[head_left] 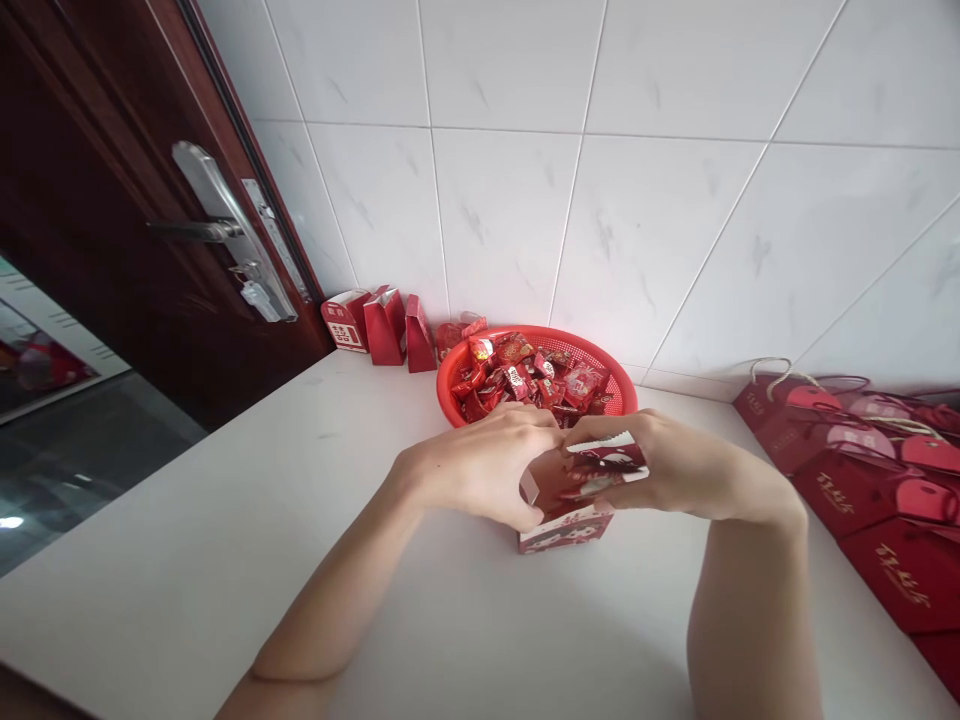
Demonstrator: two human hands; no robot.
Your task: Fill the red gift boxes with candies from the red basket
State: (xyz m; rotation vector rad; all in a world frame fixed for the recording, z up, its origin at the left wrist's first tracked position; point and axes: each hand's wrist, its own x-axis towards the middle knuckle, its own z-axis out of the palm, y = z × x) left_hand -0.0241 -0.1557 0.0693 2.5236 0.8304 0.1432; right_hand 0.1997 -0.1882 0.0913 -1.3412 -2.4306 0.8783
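Observation:
A small red-and-white paper candy box [566, 533] stands on the white table in front of me, its top open and its flaps raised. My left hand [484, 465] grips its left side, thumb at the near left corner and fingers over the far edge. On the other side, my right hand [667, 470] has a patterned flap with a white scalloped edge between thumb and fingers. Something red and white shows inside the box, too unclear to name. Just behind both hands is a red plastic basket [448, 385] full of wrapped candies [536, 375], partly covered by my fingers.
Several red paper boxes [386, 330] stand against the tiled wall at the back left. Red gift bags [847, 490] with gold lettering and rope handles line the table's right side. A dark wooden door [112, 190] with a metal handle [232, 230] stands beyond the table's left edge.

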